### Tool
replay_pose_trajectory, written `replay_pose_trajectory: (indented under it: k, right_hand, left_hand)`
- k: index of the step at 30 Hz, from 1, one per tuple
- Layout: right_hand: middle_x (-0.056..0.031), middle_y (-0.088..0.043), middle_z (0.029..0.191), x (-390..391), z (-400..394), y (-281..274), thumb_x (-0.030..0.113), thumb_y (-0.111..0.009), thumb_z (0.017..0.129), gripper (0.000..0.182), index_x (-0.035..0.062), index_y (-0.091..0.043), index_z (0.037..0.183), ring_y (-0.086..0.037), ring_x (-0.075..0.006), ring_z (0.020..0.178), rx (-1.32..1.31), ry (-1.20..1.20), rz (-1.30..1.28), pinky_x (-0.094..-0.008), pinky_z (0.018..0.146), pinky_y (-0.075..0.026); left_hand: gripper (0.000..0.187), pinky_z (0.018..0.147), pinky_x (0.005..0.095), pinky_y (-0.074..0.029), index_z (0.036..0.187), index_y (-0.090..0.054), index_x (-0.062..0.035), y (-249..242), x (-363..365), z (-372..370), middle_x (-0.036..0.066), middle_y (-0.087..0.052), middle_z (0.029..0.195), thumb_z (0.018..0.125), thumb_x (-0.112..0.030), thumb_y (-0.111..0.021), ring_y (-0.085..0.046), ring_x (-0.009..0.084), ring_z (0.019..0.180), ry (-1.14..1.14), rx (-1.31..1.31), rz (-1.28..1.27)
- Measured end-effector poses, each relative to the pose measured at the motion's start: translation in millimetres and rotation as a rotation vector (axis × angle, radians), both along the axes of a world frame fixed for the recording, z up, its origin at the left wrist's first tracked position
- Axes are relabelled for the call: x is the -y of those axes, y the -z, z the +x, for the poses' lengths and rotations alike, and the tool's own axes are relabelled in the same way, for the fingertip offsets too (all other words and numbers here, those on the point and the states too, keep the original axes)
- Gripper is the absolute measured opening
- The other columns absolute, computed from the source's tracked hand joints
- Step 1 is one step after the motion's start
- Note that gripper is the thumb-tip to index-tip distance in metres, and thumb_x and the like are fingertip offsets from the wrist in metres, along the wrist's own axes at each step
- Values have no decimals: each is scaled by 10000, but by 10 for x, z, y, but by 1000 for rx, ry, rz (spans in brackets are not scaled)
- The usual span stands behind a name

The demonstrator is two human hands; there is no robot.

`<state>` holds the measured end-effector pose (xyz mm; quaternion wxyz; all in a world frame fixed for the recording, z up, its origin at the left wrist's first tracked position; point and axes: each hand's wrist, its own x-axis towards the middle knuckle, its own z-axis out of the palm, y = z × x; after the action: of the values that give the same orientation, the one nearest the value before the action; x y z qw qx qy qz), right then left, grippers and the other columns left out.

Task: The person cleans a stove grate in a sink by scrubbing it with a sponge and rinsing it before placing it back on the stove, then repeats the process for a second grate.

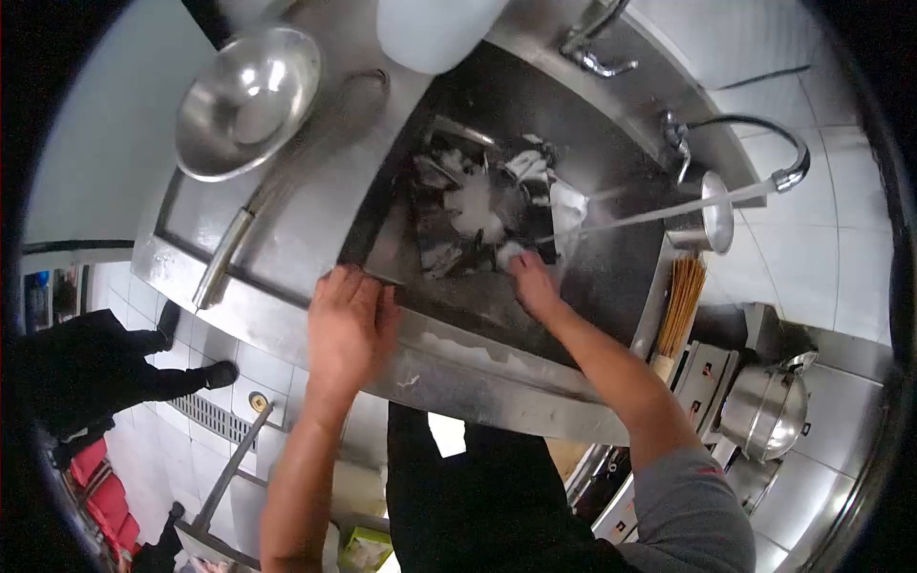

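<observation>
My left hand (351, 310) rests at the sink's front edge (449, 334), its fingers bent over the rim. In the sink (401, 239), my right hand (532, 282) is closed on a small whitish wad (509, 253), too blurred to name. It is pressed near the lower right of a dark, roughly square metal piece (432, 205) with blades or slats around its middle and white foam on it. A stream of water (650, 216) runs from the curved faucet (793, 178) into the sink beside this piece.
On the left counter are a steel bowl (205, 124) and a wire whisk (226, 258). A white container (435, 33) stands at the back. To the right are a steel pot (718, 215), a bundle of thin sticks (683, 296) and a lidded pot (764, 411). Another person's legs (172, 382) show at left.
</observation>
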<state>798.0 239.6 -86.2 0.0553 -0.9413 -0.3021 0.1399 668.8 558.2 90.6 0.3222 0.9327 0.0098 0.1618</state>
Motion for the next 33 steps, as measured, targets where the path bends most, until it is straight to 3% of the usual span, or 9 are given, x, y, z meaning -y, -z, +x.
replay_pose_trajectory:
  k: [7,11,13,15,19,22,27,32,33]
  right_hand:
    - [-193,-547,1088,493,15,231,79,-493,867,260,29,-585,1105,-551,-387,1008,230,-20,-82,-461,868,-465]
    - [-236,-554,1129,123,44,167,109,-489,896,250,1,-583,1101,-566,-373,1044,-145,291,158,-468,881,-466]
    - [-252,-583,1128,295,72,-39,125,-498,908,236,-21,-608,1057,-573,-397,1058,-29,255,199,-475,895,-463]
    - [-248,-615,1091,602,180,121,146,-544,886,232,-31,-645,997,-571,-444,1042,-253,288,-305,-485,899,-462]
    - [-252,-635,985,628,30,-808,136,-590,832,224,-13,-671,978,-602,-437,979,-222,312,-194,-484,858,-486]
    - [-234,-661,974,820,53,-1707,170,-642,805,296,30,-672,1065,-643,-399,902,-74,390,259,-456,835,-505]
    - [-198,-618,892,1428,407,-3112,72,-605,811,279,-24,-627,1072,-607,-343,763,281,650,672,-396,706,-493]
    - [-214,-624,1037,2005,909,-2860,47,-620,755,299,0,-656,1049,-592,-367,959,598,376,259,-439,855,-499]
    - [-206,-634,1076,1937,879,-2723,39,-612,765,327,-1,-657,1087,-603,-374,974,576,383,356,-422,872,-505]
  left_hand:
    - [72,749,431,-441,765,-573,-19,-77,23,30,131,-572,785,770,-37,-643,-550,330,818,6,-36,56]
    - [66,744,431,-433,766,-568,-20,-124,14,21,132,-569,783,783,-40,-628,-546,332,816,35,-63,78]
    - [69,739,437,-430,762,-565,-21,-110,-8,32,135,-566,779,783,-39,-628,-545,335,815,15,-50,84]
    - [72,734,443,-427,759,-563,-22,-85,34,14,137,-562,775,783,-39,-628,-544,337,813,11,-25,75]
    - [95,720,455,-419,739,-559,-24,-93,4,-10,143,-558,765,787,-57,-635,-542,349,806,39,-1,128]
    - [108,727,478,-426,779,-579,-6,-161,55,-9,177,-568,791,819,-88,-636,-533,390,782,41,-10,113]
    - [356,863,491,-445,1034,-584,25,-37,499,161,192,-650,979,799,-211,-709,-581,396,981,11,-311,4]
    - [655,991,482,-424,1270,-487,39,373,1522,789,272,-586,1181,786,-319,-746,-534,436,1142,321,-537,-33]
    - [719,1003,480,-420,1307,-461,44,456,1709,947,276,-561,1244,782,-354,-750,-516,424,1179,362,-612,15]
